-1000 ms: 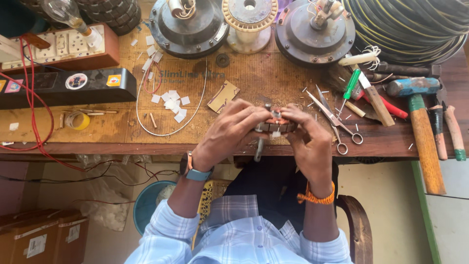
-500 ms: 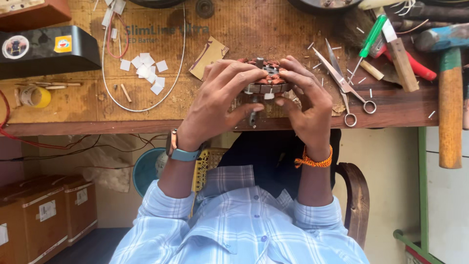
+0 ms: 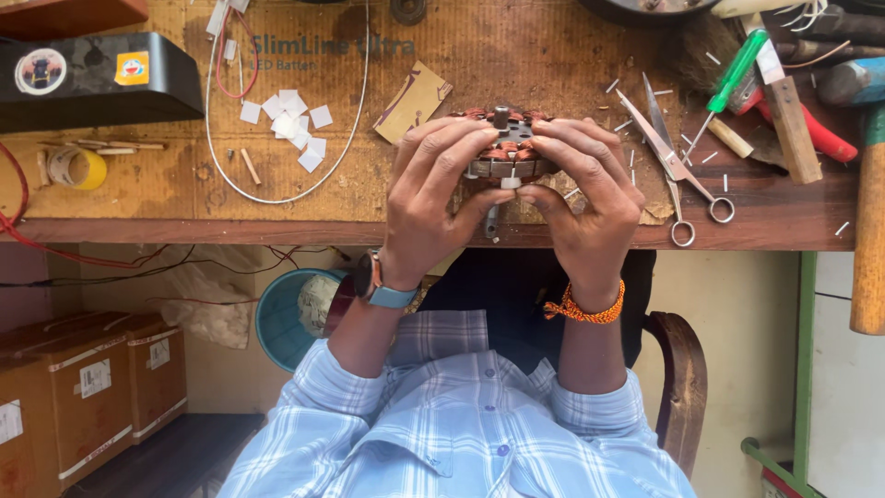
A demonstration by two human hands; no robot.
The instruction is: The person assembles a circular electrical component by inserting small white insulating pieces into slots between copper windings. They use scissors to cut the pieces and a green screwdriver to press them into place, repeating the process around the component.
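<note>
A round motor stator (image 3: 502,148) with copper windings and a central shaft rests at the near edge of the wooden workbench (image 3: 277,226). My left hand (image 3: 438,198) wraps around its left side and my right hand (image 3: 581,189) around its right side. Both thumbs press at its front, where a small white slip sticks out of a slot. My left wrist wears a blue-strapped watch (image 3: 383,286), my right wrist an orange thread band (image 3: 585,309).
Scissors (image 3: 678,171), a green screwdriver (image 3: 733,78), red-handled pliers (image 3: 811,129) and a wooden hammer handle (image 3: 867,231) lie at the right. White paper squares (image 3: 290,124), a white wire loop, a tape roll (image 3: 78,169) and a black box (image 3: 97,78) lie at the left. Cardboard boxes and a teal bucket stand below.
The view has dropped and closed in on my hands. Both hands stay clasped on the stator, which sits a little nearer the bench edge, with my thumbs now at its front.
</note>
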